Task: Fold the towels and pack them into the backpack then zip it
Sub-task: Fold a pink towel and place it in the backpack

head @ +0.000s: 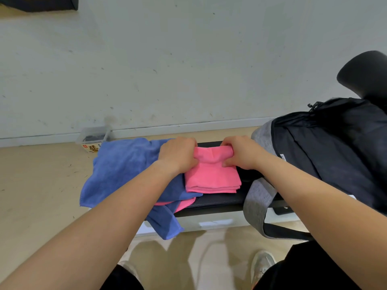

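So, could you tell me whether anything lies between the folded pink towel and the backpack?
Nothing visible does: only a strip of black bench separates the pink towel from the backpack on its right.

A flat black tabletop (219, 200) sits on a white base (209, 223) over a light wooden floor (31, 185). Behind it rises a scuffed white wall (188, 59) with a white baseboard (188, 128). Beyond the tabletop's far left corner, a small clear plastic box (94, 133) holding dark items stands on the floor against the baseboard, with a small yellow carton (91, 147) with a red label just in front of it. Dark specks (69, 165) dot the floor to the left. A rounded matte black shape (366, 76) rises above the tabletop's right end. A black-edged object (39, 4) shows in the top left corner.
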Tool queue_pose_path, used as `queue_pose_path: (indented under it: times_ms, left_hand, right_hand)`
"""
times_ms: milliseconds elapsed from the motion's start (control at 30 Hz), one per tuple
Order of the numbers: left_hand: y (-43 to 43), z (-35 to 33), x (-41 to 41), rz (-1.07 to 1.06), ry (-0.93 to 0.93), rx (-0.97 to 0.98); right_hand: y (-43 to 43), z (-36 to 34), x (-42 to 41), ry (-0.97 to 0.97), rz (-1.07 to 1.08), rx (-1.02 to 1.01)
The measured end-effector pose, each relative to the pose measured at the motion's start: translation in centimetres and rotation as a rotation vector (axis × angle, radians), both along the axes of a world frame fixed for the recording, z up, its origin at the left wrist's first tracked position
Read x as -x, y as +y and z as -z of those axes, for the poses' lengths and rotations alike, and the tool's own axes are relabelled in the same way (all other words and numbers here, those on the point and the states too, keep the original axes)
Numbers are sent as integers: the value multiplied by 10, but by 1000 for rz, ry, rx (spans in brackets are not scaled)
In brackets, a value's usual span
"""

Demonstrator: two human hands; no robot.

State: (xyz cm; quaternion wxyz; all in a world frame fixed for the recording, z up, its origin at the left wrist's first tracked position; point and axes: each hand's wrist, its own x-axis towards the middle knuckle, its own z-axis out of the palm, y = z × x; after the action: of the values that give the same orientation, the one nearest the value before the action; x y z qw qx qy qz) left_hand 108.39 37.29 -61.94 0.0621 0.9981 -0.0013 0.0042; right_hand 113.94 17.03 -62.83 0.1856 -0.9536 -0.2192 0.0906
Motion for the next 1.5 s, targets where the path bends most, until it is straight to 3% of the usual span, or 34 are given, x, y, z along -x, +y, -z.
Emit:
queue_pose_path:
  times_ms: [100,200,400,533,667,833,1167,1267,1333,1500]
  left_hand:
    - [-1,-8,3,-52,44,222]
    - [-2,-10,7,-93,70,407]
    - [-6,-7,6,-167,85,575]
    - [-2,-6,5,-142,139,614]
    - [6,-8,8,-50,154,546]
    - [9,-15,24,109,172,360]
    - [-1,-2,57,190,58,156]
    - [-5,3,66,229,48,38]
    - [-5,4,71,220,71,11]
    - [-22,-1,69,77,-44,-25]
  right_hand:
    - [-4,-10,1,107,51,-162]
    - [-6,-17,4,185,86,-198]
    - [-5,-18,7,367,191,-410]
    - [-8,-8,6,380,153,-403]
    - [-14,-7,10,333,65,-368]
    - [-21,-14,27,126,-107,-145]
    - [-30,11,72,-90,-271,86]
    - [-29,17,84,-157,-255,140]
    - [-26,17,84,-304,-210,217]
    - [5,20,77,-453,-91,339]
